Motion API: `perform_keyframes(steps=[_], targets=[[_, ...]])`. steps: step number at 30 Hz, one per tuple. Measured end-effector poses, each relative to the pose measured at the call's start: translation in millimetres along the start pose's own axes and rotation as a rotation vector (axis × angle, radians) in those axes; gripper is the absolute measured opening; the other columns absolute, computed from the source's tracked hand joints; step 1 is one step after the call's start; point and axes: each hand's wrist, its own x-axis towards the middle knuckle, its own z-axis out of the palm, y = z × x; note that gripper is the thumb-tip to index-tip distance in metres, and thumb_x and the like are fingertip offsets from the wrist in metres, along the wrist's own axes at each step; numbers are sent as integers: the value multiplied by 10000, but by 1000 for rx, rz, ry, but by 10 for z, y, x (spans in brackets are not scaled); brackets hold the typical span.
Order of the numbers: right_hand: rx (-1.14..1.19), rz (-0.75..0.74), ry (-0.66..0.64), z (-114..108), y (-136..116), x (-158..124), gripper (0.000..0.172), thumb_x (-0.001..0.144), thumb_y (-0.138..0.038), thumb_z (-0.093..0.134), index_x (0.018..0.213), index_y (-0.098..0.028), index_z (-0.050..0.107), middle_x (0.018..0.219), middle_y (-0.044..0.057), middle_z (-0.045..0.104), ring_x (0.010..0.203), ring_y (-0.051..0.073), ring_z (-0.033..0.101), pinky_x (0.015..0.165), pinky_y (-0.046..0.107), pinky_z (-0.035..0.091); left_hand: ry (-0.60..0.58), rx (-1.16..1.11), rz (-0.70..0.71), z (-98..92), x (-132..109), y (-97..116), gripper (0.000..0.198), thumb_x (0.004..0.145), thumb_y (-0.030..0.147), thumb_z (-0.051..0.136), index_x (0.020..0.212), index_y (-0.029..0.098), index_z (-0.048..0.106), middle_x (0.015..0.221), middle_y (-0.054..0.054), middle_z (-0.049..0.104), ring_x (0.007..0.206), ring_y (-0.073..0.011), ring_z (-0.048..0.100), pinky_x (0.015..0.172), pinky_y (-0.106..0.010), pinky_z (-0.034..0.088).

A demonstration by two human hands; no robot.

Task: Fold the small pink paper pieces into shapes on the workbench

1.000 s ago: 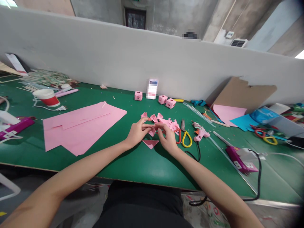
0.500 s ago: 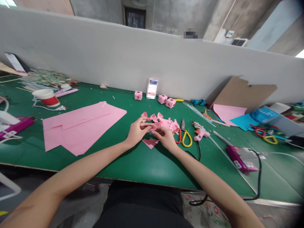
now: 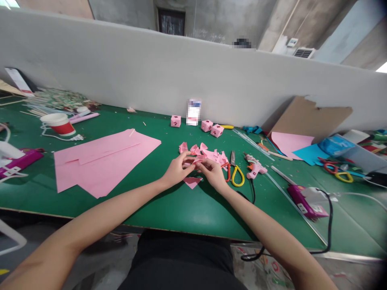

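Between the fingertips of both hands is a small piece of pink paper (image 3: pixel 198 160), partly covered by the fingers. My left hand (image 3: pixel 179 168) is closed on its left side. My right hand (image 3: pixel 213 173) pinches it from the right. Below them a pink paper triangle (image 3: pixel 192 183) lies flat on the green table (image 3: pixel 178 211). Just beyond the hands is a heap of cut pink paper scraps (image 3: pixel 216 156), with some curled pieces (image 3: pixel 183 147) at its left. Scissors (image 3: pixel 238 175) with a yellow and a red handle lie right of my right hand.
Three pink paper cubes (image 3: pixel 175 121) stand near the grey partition (image 3: pixel 151 76). Large pink sheets (image 3: pixel 105 165) lie at left, by a paper cup (image 3: pixel 59 123). At right are a pink glue gun (image 3: pixel 256 169), its black cable, and a purple power strip (image 3: pixel 305 202).
My fingers have shifted slightly around the small pink paper, with the left fingers now curled lower and more behind it. The things on the table stay where they were.
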Motion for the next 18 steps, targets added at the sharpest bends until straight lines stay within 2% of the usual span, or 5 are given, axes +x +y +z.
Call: perform_keyframes(steps=[3,5,9,18], targets=[[-12,-3,15,-6,8,1,329,786,-530,663,840,-206,686,783,41,722,727,206,689,668,336,591,31,110,0,2,0,2,364,841,336,637,1142,166,524,992,-83,707,880,-190,709,728,-282,586],[-3,0,20,-11,27,3,304,784,-500,666,851,-204,690,776,41,720,720,209,689,644,333,589,28,138,-1,-5,3,-2,352,838,327,637,1135,172,529,925,-56,705,832,-175,705,713,-273,578],[-20,10,37,-15,63,8,280,773,-464,676,825,-189,688,760,47,715,669,198,674,604,318,574,7,151,0,-10,8,-17,346,834,288,633,1144,180,523,888,-36,711,797,-161,704,732,-276,569],[-209,-64,65,2,-3,-60,226,817,-403,630,746,-189,642,678,17,664,624,171,630,565,272,502,14,238,-4,33,-25,54,325,795,236,624,1108,193,545,728,18,649,644,-132,642,630,-239,507]])
